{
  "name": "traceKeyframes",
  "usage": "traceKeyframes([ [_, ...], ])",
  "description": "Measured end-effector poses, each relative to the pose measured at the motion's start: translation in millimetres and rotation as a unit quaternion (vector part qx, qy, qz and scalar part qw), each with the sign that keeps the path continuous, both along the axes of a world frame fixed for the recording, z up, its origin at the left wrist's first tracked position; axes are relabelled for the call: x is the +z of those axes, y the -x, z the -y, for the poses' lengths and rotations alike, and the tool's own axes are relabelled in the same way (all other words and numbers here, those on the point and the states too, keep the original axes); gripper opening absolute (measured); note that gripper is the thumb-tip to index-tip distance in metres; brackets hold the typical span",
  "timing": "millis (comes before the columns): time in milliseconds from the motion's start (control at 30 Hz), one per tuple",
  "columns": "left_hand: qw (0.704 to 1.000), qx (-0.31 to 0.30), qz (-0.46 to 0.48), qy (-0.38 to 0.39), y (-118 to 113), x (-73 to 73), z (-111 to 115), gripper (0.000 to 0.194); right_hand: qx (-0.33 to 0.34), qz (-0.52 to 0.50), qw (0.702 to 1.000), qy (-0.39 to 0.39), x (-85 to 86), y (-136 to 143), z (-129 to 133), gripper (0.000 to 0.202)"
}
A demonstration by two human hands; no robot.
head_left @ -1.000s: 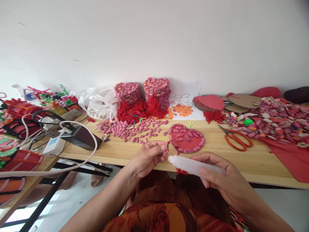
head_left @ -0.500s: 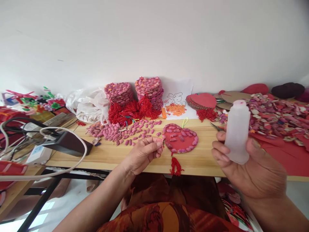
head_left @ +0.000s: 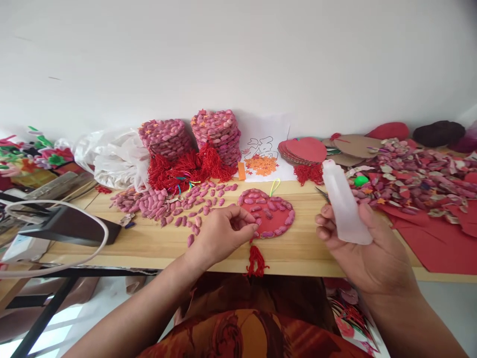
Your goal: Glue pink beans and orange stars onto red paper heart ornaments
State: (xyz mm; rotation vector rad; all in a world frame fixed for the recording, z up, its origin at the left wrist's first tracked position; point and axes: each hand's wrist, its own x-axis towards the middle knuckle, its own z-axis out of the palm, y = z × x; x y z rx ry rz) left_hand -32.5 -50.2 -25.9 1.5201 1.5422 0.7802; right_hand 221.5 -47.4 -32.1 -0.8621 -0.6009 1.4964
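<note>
A red heart-shaped card [head_left: 272, 219] lies on the wooden table [head_left: 156, 243], its rim lined with pink shell pieces and a red tassel [head_left: 255, 260] hanging off the front edge. My left hand [head_left: 219, 234] pinches a small pink shell piece at the heart's left edge. My right hand [head_left: 357, 248] holds a translucent white glue bottle [head_left: 343, 201] upright, tilted slightly left, to the right of the heart. Loose pink shell pieces [head_left: 175, 204] lie scattered left of the heart.
Two stacks of finished shell hearts [head_left: 194, 136] with red tassels stand at the back beside a white plastic bag [head_left: 112, 156]. Blank red hearts [head_left: 307, 151], scraps [head_left: 421, 179] and red paper [head_left: 439, 238] lie right. A black box [head_left: 70, 226] and white cable [head_left: 55, 263] sit left.
My right hand lifted the glue bottle from lying near the heart to upright at the right. My left hand carried the shell piece forward onto the heart's left edge.
</note>
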Motion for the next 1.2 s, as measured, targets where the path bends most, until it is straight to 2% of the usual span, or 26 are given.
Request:
traceKeyframes([
  [100,0.998,0.004,-0.054,-0.019,-4.2,2.1,-0.1,0.012,-0.009,0.044,0.999,-0.015,-7.4,0.6,-8.1,0.019],
  [200,0.991,0.006,-0.124,-0.047,-8.9,5.0,0.2,0.009,0.01,0.071,0.997,-0.027,-15.6,0.6,-14.0,0.018],
  [333,0.98,-0.017,-0.18,-0.081,-16.6,5.8,-1.2,0.007,0.035,0.067,0.997,-0.014,-23.5,0.2,-15.9,0.022],
  [500,0.966,-0.031,-0.232,-0.115,-24.3,3.2,-6.8,0.001,0.029,0.044,0.999,0.016,-28.1,-2.8,-13.9,0.02],
  [800,0.928,-0.041,-0.366,-0.054,-38.3,9.4,-10.0,0.005,0.054,0.053,0.997,0.035,-32.3,-8.1,-7.9,0.028],
  [1067,0.915,-0.051,-0.395,-0.066,-41.5,6.2,-10.8,0.003,0.055,0.082,0.995,0.031,-31.0,-8.0,-5.6,0.026],
  [1200,0.914,-0.053,-0.397,-0.066,-43.2,5.3,-11.6,0.003,0.05,0.066,0.996,0.035,-29.3,-7.4,-5.4,0.03],
])
